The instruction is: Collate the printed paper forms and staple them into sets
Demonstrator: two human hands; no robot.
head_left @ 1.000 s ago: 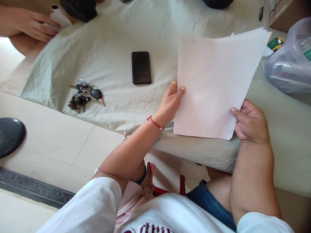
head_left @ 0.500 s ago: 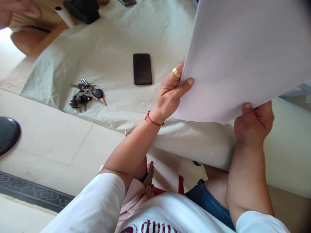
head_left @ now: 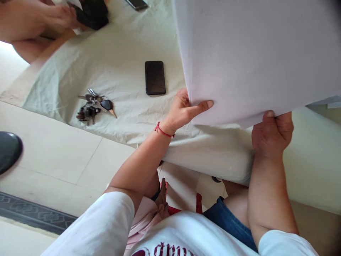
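Above the cloth-covered table edge | I see both hands gripping a large white paper sheet stack, raised close to the camera | left hand pinching its lower left edge | right hand closed under its lower right corner | black rectangular phone and dark bunch of keys lie on cloth, apart.
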